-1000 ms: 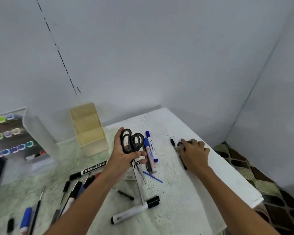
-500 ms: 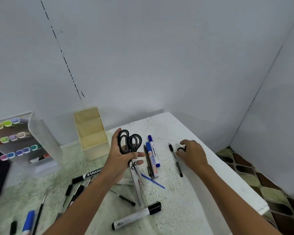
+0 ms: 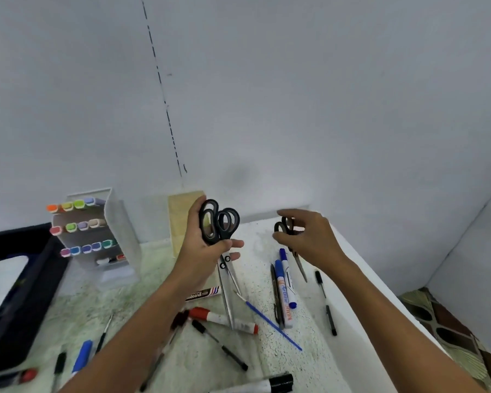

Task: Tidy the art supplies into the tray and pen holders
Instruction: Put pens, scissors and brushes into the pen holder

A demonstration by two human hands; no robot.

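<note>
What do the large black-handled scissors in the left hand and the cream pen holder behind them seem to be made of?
Large black-handled scissors: matte black handles, likely plastic; long blades with a grey metallic sheen, probably steel. Cream pen holder: smooth, opaque, flat-walled, likely plastic, though painted wood is possible.

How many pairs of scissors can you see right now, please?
3, as far as I can tell. Two large scissors are held together in the left hand; small scissors are in the right hand. Others may be hidden.

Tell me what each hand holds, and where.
Left hand: large black-handled scissors, gripped just below the handle loops. Right hand: small scissors, pinched at the handles.
</note>
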